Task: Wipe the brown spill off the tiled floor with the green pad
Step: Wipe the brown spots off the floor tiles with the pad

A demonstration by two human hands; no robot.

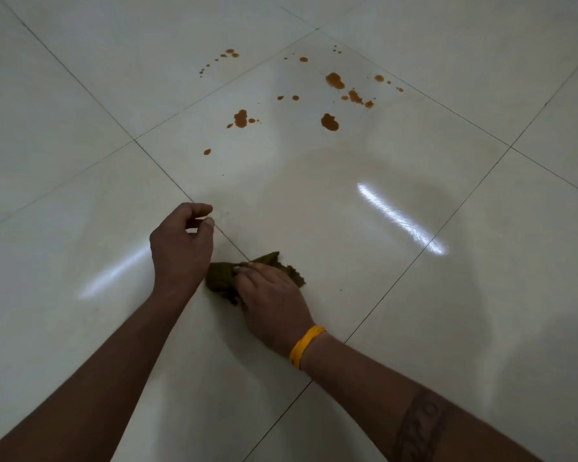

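Glossy white tiled floor (414, 295) fills the frame, thin dark grout lines running diagonally, two bright light streaks reflected at centre-left and centre-right.

Brown spill (329, 122) sits in the upper centre: scattered blotches and small drops spread over one tile, a few spilling across the grout line to the upper left. Biggest blobs are in the middle and right of the cluster; one lone drop lies lower left of them. All of it well apart from both hands.

Green pad (219, 276) is crumpled on the floor at centre frame, lying over a grout line, dark olive, ragged edges.

Right hand (271, 301) lies on top of the pad, palm down, fingers bent over it and pressing it to the tile; whether the thumb grips underneath can't be seen. Yellow wristband (306, 346) on that wrist, tattoo (421, 425) on the forearm at lower right.

Left hand (181, 241) is just beside the pad's left edge, holding nothing, fingers loosely curled with thumb and forefinger tips near each other. Can't tell if it touches the floor.
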